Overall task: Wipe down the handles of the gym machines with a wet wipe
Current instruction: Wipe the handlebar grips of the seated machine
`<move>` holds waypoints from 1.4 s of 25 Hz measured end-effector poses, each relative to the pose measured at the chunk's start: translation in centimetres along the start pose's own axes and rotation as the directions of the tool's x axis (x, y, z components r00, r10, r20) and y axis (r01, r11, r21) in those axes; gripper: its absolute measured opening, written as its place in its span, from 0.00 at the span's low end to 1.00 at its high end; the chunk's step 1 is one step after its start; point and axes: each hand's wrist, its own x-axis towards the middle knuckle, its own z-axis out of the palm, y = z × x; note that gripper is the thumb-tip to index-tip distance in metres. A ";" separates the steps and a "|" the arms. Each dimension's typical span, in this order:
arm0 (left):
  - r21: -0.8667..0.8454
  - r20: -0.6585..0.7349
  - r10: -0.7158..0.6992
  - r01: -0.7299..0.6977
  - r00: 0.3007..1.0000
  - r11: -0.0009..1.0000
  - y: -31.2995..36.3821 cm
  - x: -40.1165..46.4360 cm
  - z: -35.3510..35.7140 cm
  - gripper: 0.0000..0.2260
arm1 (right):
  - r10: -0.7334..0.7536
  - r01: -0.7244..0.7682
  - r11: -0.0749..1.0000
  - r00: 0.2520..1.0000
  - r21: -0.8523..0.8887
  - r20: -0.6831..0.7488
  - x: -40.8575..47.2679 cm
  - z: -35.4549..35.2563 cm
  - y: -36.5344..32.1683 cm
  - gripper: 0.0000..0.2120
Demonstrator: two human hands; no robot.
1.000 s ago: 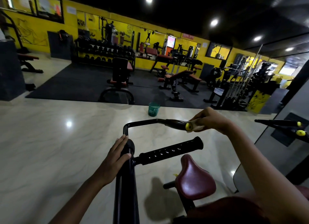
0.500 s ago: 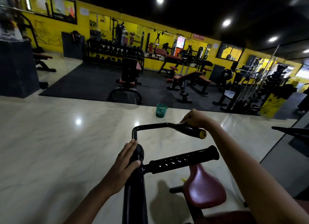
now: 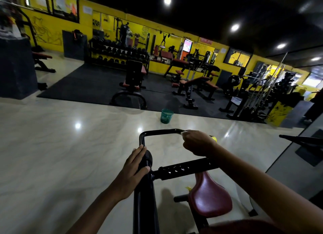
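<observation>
Now right hand [image 3: 198, 143] at frame centre, curled around handle [image 3: 162, 131] with wipe [image 3: 183, 133] peeking out; left hand [image 3: 134, 167] lower down, fingers straight, resting on black post [image 3: 146, 198].

Floor [image 3: 52, 155]: pale polished tile with marbled veining, glossy; ceiling lights reflect in it as bright spots. A green mesh basket [image 3: 167, 116] stands upright on the tile, just beside the near edge of the black rubber mat [image 3: 83, 87]. The mat covers the far part of the floor up to the yellow wall. Standing on the mat: an upright seat with black back and red pads [image 3: 133, 83], an inclined bench with red padding [image 3: 195, 87], a dumbbell rack [image 3: 118, 55] along the wall. A dark block [image 3: 15, 67] stands on the tile at far left. The near machine's base sits on the tile beneath the maroon seat [image 3: 209, 197]; contact point unclear.
</observation>
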 end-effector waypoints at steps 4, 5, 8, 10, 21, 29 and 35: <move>-0.003 -0.003 -0.002 0.002 1.000 1.000 0.0 0.0 0.1 0.31 | 0.005 -0.004 0.999 1.000 0.037 -0.021 -1.1 0.5 0.8 0.10; -0.009 -0.004 -0.003 0.003 1.000 1.000 0.0 0.0 0.0 0.33 | 0.020 -0.019 0.999 0.999 0.040 -0.030 -1.2 0.3 0.7 0.11; -0.021 0.003 -0.008 0.008 1.000 1.000 0.1 -0.1 0.0 0.35 | 0.055 -0.055 0.997 0.998 0.048 0.003 -1.0 0.5 0.0 0.11; -0.024 0.001 -0.011 0.011 1.000 1.000 0.1 -0.1 -0.1 0.35 | 0.054 -0.054 0.997 0.999 0.047 0.004 -1.4 0.1 -0.1 0.09; -0.006 0.003 -0.022 0.022 1.000 1.000 0.0 0.0 -0.1 0.32 | 0.063 -0.069 0.980 0.997 0.186 0.036 -4.4 -2.0 1.2 0.09; 0.003 -0.001 -0.012 0.012 1.000 1.000 0.1 -0.1 -0.1 0.35 | 0.011 -0.005 0.967 1.000 0.255 -0.025 -6.2 0.7 2.7 0.07; 0.027 0.013 -0.007 0.006 1.000 1.000 0.0 0.0 -0.2 0.32 | 0.031 -0.039 0.986 0.998 0.164 0.054 -3.1 -1.0 1.1 0.10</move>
